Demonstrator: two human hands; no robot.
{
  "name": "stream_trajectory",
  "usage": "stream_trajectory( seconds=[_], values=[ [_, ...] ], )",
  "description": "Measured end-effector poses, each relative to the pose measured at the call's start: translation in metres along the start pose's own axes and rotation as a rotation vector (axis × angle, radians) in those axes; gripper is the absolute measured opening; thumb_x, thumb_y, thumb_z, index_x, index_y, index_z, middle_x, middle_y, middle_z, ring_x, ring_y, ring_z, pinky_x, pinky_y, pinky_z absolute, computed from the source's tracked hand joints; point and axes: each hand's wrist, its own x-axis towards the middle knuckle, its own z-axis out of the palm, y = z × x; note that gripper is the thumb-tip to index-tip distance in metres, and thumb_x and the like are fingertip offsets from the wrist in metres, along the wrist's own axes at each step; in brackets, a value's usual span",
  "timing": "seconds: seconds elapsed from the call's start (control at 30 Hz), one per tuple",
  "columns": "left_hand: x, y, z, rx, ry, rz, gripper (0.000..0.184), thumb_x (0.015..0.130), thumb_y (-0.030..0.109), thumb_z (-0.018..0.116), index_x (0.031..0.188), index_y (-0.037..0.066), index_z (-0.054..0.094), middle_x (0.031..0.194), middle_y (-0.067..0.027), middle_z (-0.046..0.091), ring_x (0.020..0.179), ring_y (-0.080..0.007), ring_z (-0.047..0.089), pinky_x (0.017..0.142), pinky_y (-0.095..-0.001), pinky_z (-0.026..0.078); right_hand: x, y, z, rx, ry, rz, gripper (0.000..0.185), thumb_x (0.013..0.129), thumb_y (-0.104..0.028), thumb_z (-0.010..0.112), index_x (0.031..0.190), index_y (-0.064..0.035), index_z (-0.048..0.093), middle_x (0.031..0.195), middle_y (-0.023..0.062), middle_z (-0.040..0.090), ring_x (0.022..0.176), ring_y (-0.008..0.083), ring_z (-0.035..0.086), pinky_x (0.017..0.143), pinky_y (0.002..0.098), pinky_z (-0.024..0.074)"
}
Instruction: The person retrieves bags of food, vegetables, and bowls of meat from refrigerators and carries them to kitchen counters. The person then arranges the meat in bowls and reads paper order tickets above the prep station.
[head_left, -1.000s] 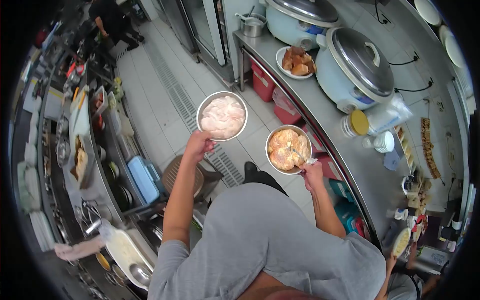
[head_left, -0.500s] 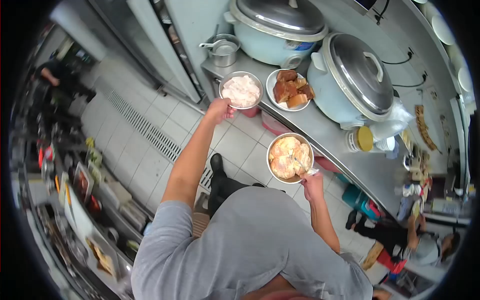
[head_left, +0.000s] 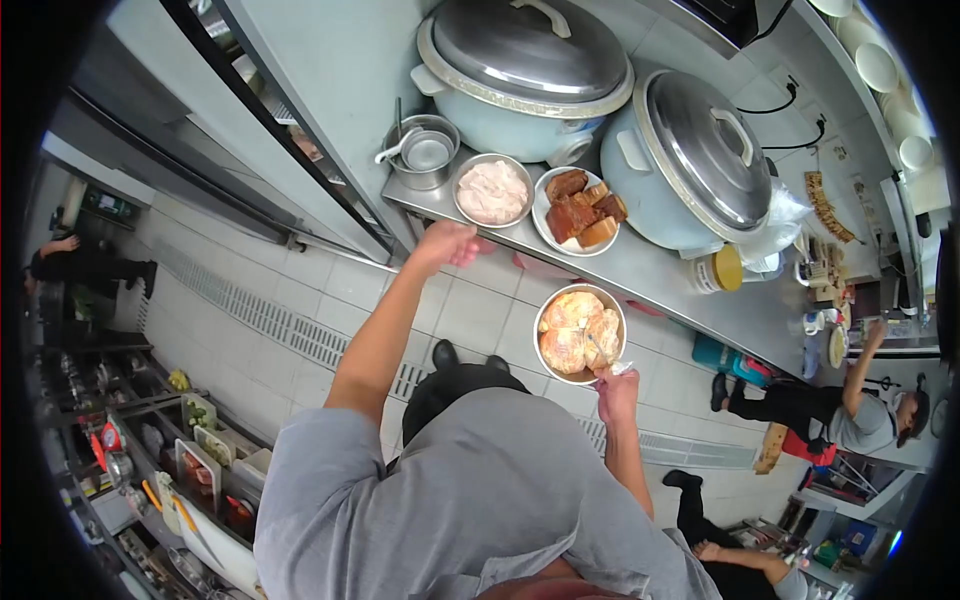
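My right hand (head_left: 618,395) grips the near rim of a round metal bowl (head_left: 623,340), held out past the counter's front edge. Large pale pieces of raw meat (head_left: 570,322) with an orange-yellow coating fill it, and a thin utensil and a bit of clear plastic show by my fingers. My left hand (head_left: 450,246) is empty, its fingers loosely bent and apart, just short of the counter edge. Beyond it a metal bowl (head_left: 462,208) of pale pinkish meat (head_left: 493,191) sits on the counter, next to a white plate (head_left: 541,218) of browned meat chunks (head_left: 580,212).
Two large lidded cookers (head_left: 525,70) stand along the steel counter (head_left: 660,275). Nested metal pots (head_left: 425,160) are at its left end, a yellow-lidded jar (head_left: 718,270) farther right. Co-workers (head_left: 865,415) are at right and far left. A drain grate (head_left: 290,325) crosses the tiled floor.
My left hand has let go of the bowl of pale meat and drawn back; that bowl now rests on the counter by the plate. My right hand still holds its bowl. The view has shifted.
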Motion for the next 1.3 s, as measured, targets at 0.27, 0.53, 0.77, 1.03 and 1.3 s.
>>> stream_trajectory(
  seconds=[0.27, 0.53, 0.77, 1.03, 1.3],
  values=[
    [-0.319, 0.226, -0.099, 0.329, 0.784, 1.029, 0.042, 0.099, 0.025, 0.057, 0.129, -0.005, 0.052, 0.117, -0.0164, 0.063, 0.105, -0.0226, 0.065, 0.1, -0.0365, 0.049, 0.035, 0.006, -0.005, -0.167, -0.087, -0.016, 0.013, 0.081, 0.0, 0.068, 0.094, 0.0005, 0.068, 0.084, 0.0034, 0.069, 0.07, 0.0109, 0.061, 0.062, 0.0253, 0.0489],
    [-0.359, 0.353, -0.101, -0.133, 0.621, 1.08, 0.044, 0.101, 0.013, 0.05, 0.136, -0.013, 0.045, 0.139, -0.0284, 0.048, 0.131, -0.0347, 0.047, 0.116, -0.0444, 0.037, 0.036, -0.009, 0.022, -0.117, -0.316, -0.026, 0.016, 0.08, 0.003, 0.065, 0.096, 0.0016, 0.066, 0.087, 0.0072, 0.07, 0.068, 0.0131, 0.065, 0.06, 0.0264, 0.0517],
    [-0.333, 0.365, -0.126, -0.065, 0.402, 1.112, 0.067, 0.079, 0.005, 0.076, 0.136, -0.002, 0.042, 0.112, -0.0111, 0.056, 0.079, -0.0189, 0.056, 0.064, -0.0307, 0.044, 0.014, 0.027, 0.026, -0.163, -0.348, 0.027, 0.02, 0.081, 0.003, 0.061, 0.1, 0.0047, 0.063, 0.091, 0.0113, 0.07, 0.072, 0.0181, 0.069, 0.063, 0.0308, 0.0587],
    [-0.439, 0.289, -0.183, 0.057, 0.482, 1.269, 0.071, 0.089, 0.006, 0.064, 0.148, -0.001, 0.027, 0.131, -0.0148, 0.053, 0.11, -0.0162, 0.056, 0.082, -0.0281, 0.046, -0.034, 0.091, 0.082, -0.195, -0.316, 0.048, 0.025, 0.08, 0.005, 0.058, 0.104, 0.0084, 0.061, 0.096, 0.0154, 0.07, 0.074, 0.0222, 0.071, 0.065, 0.0337, 0.061],
    [-0.564, 0.21, -0.249, 0.317, 0.975, 1.519, 0.056, 0.085, 0.002, 0.074, 0.132, -0.004, 0.044, 0.109, -0.008, 0.062, 0.101, -0.0139, 0.06, 0.092, -0.024, 0.044, -0.077, 0.156, 0.211, -0.293, -0.408, 0.209, 0.021, 0.082, 0.002, 0.059, 0.101, 0.0106, 0.059, 0.092, 0.0166, 0.067, 0.072, 0.0226, 0.069, 0.062, 0.033, 0.062]
  ],
)
